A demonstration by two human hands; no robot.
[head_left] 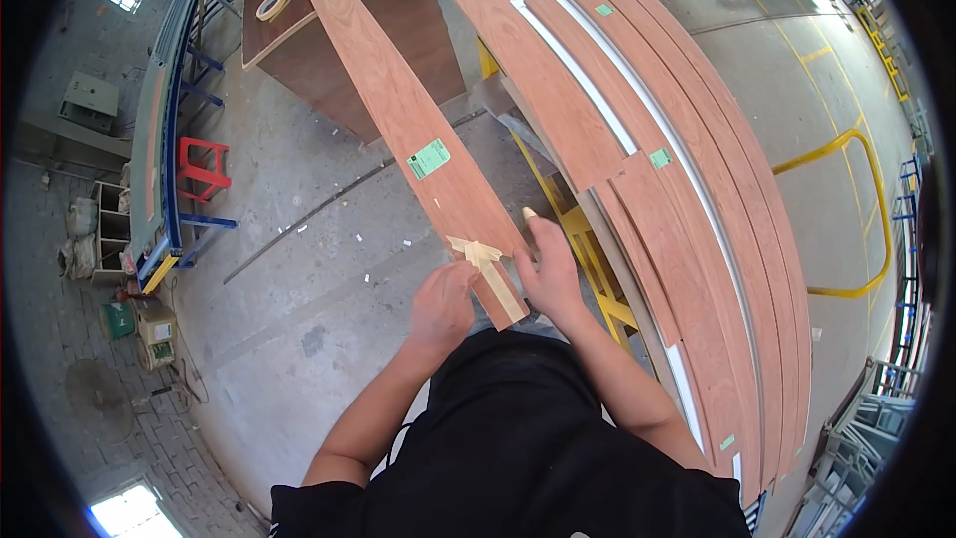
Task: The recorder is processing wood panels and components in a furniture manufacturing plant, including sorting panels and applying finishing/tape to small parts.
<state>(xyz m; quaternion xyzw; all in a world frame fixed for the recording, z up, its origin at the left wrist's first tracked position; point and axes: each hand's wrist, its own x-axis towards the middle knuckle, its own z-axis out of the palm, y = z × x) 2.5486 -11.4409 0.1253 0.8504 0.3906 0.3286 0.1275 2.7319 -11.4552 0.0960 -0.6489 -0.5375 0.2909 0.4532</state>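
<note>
Over concrete floor [299, 269], wood board [398, 110] points away, both hands gripping.

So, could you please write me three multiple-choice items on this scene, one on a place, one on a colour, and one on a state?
1. Where does the roll of tape lie?
A. on the brown cabinet
B. on the floor
C. on the red stool

2. What colour is the label on the long plank being worked on?
A. yellow
B. green
C. blue

3. How is the plank's near end?
A. bare
B. wrapped in cloth
C. crossed by strips of tan tape

Answers: 1 A, the roll sits on the cabinet's top. 2 B, the small tag is green. 3 C, tape strips cross the end between the left hand and the right hand.
</note>
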